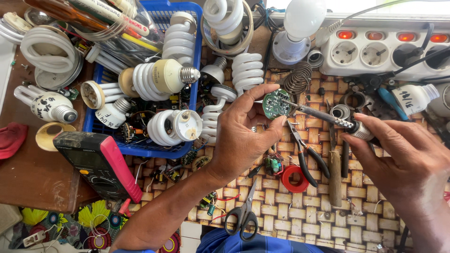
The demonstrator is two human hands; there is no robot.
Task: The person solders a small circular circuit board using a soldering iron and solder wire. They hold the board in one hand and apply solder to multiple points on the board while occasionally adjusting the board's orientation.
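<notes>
Left hand (243,136) pinching round green circuit board (276,103) above woven worktop (309,215); right hand (398,154) gripping soldering iron (323,115), tip touching board edge; best held steady, fingers clear of tip, near pliers (307,154)

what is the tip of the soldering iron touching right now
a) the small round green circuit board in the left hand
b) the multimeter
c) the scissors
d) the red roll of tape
a: the right hand holds the soldering iron with its tip on the round green circuit board, which the left hand pinches by its edge above the woven mat.
</notes>
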